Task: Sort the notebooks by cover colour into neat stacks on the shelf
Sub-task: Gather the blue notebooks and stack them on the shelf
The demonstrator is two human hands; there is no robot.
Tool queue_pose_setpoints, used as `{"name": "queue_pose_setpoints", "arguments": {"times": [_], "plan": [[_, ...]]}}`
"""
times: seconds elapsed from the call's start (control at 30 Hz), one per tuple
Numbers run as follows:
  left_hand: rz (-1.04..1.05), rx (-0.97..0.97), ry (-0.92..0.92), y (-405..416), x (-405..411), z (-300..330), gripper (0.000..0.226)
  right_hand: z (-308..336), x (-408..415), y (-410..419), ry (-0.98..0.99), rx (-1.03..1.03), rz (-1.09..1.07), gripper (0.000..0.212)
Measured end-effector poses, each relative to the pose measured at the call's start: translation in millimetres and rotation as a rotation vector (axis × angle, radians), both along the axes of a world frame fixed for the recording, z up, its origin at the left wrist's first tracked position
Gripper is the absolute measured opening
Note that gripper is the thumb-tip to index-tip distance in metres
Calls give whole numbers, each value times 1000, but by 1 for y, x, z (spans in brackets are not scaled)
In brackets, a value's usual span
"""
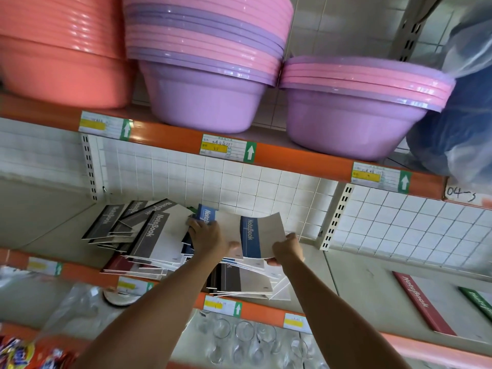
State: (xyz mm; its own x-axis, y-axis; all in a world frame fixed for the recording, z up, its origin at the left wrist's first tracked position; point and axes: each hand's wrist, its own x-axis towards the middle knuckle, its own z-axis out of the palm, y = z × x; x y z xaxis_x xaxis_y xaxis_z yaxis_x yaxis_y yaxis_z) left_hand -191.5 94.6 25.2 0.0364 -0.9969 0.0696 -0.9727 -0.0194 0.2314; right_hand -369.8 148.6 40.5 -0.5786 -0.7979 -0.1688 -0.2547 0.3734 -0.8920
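Notebooks (149, 243) heaped mid-frame on the shelf (354, 278), my right hand (288, 249) pinching a blue-spined notebook (262, 235) clear of them, my left hand (209, 237) seemingly gripping another blue notebook (207, 213).

Stacked purple and pink basins (210, 75) and coral basins (56, 49) are sitting on the upper shelf beside a plastic-wrapped blue bundle (458, 123), while clear drinking glasses (245, 336) are standing below, near colourful snack packets (18, 352).
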Motion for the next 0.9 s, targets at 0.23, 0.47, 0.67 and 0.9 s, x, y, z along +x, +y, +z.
{"name": "queue_pose_setpoints", "arguments": {"times": [0.23,0.47,0.67,0.9], "plan": [[-12,-251,153,7,1,16,70,-5,-3,-5,-48,79,49,19],[-34,-160,285,-1,7,18,44,-2,-16,4,-332,125,133,27],[-109,-156,274,13,-1,22,49,-13,-29,8,-374,83,174,47],[-187,-50,371,24,-44,35,38,-17,-64,22,-345,97,221,46]]}}
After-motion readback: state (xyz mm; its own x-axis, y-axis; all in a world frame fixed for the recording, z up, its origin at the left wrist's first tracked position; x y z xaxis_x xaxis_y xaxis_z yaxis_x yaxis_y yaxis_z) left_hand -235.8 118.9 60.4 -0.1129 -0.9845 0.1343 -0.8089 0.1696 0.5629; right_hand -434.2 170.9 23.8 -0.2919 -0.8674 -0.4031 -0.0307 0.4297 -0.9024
